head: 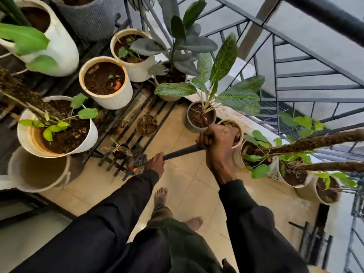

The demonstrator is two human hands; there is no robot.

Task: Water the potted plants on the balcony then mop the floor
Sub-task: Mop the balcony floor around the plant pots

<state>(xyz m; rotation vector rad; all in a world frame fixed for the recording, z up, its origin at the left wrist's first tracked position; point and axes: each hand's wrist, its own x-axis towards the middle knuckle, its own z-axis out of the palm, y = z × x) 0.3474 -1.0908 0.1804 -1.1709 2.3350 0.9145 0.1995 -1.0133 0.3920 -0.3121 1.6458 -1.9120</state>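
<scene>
Mopping step in hand. Both grips clamped on mop handle (180, 152): right hand (216, 141) high, left hand (156, 164) lower. Mop head (137, 164) at plant rack (134, 123) foot, on floor (189, 186). Next: sweeping strokes clear of pots.

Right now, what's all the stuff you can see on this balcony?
Ribbed pots: two, cream, on the black rack, left.
Smooth pot: one, white, on the rack.
Empty pot: one, beige, lower left.
Grey pot: one, holding a speckled-leaf plant, on the floor.
Floor: beige tiles.
Railing: black metal, right.
Mop handle: one, dark, centre.
Left hand: lower on the handle.
Right hand: fingers wrapped near its top.
Feet: two, bare.
</scene>
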